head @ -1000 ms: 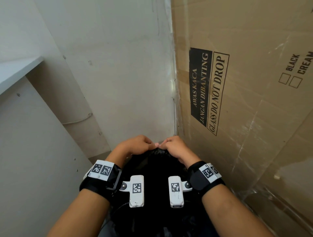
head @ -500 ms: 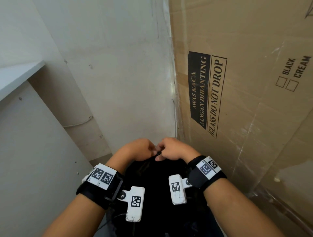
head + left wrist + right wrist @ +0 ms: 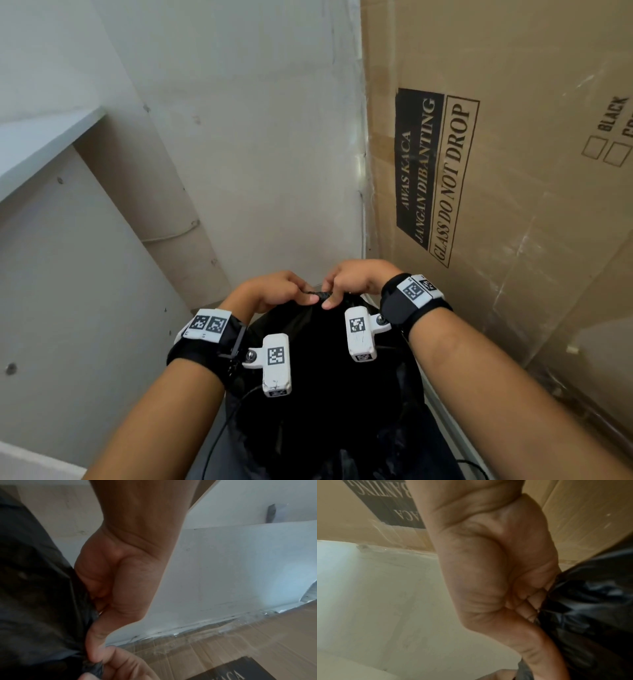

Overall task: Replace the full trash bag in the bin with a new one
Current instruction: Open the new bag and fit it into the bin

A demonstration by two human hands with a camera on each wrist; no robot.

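Note:
A full black trash bag point(image 3: 325, 394) fills the lower middle of the head view, its top gathered into a twisted neck point(image 3: 317, 295). My left hand point(image 3: 274, 291) pinches that neck from the left, fingers curled. My right hand point(image 3: 352, 282) grips it from the right, thumb and fingers curled on the plastic. In the left wrist view the bag point(image 3: 37, 588) lies left of my left hand point(image 3: 106, 628), whose thumb presses the bunched plastic. The right wrist view shows the bag point(image 3: 590, 608) against the curled fingers of my right hand point(image 3: 522, 601). The bin itself is hidden under the bag.
A large cardboard box point(image 3: 513, 171) marked "GLASS DO NOT DROP" stands close on the right. A white wall point(image 3: 257, 137) rises straight ahead. A white shelf point(image 3: 44, 137) and its panel point(image 3: 68, 308) close off the left. A thin black cable point(image 3: 219, 442) hangs by the bag.
Both hands have risen slightly with the gathered top of the bag and kept working it between them. My right thumb now sits lower on the neck.

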